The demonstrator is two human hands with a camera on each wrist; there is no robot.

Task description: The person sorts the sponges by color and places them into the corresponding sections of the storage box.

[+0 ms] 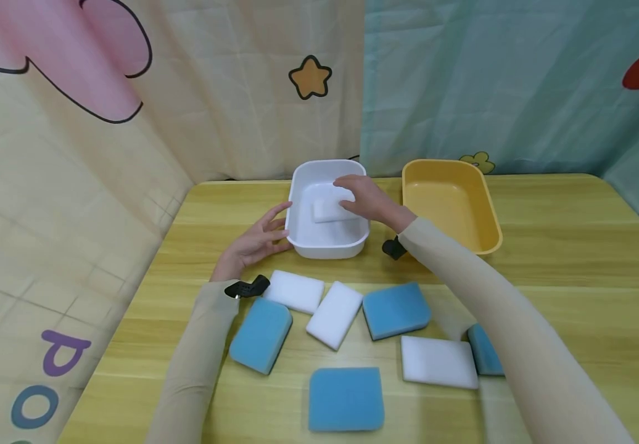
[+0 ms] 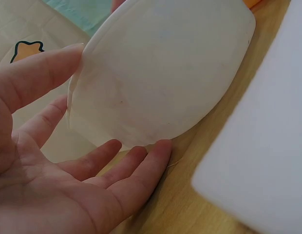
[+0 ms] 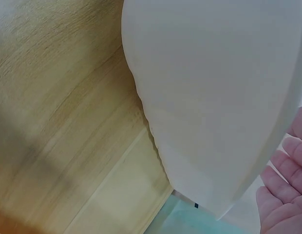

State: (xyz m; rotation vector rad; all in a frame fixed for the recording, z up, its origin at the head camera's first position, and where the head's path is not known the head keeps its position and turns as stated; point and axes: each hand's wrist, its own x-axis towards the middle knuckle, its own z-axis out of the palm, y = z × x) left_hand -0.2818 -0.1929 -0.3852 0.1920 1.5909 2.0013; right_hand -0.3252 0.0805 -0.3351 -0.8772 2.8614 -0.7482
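Observation:
A white plastic basin [image 1: 327, 251] stands at the back of the table, with a white sponge [image 1: 327, 211] lying flat on its floor. My left hand [image 1: 255, 242] is at the basin's left side, fingers spread. In the left wrist view its fingertips [image 2: 163, 146] meet the basin's outer wall [image 2: 165, 73]. Over the basin's right rim reaches my right hand [image 1: 372, 198], its thumb and fingers apart above the sponge's right end. The right wrist view shows loosely bent fingers [image 3: 285, 175] beyond the basin wall [image 3: 214, 97], with nothing visible between them.
A yellow basin [image 1: 494, 231] stands to the right, partly behind the right sleeve. In front lie white sponges [image 1: 335, 314] and blue sponges [image 1: 346, 399], several in all; one blue sponge [image 1: 485, 351] is partly covered by the right forearm. Curtains [image 1: 242, 92] hang behind the table.

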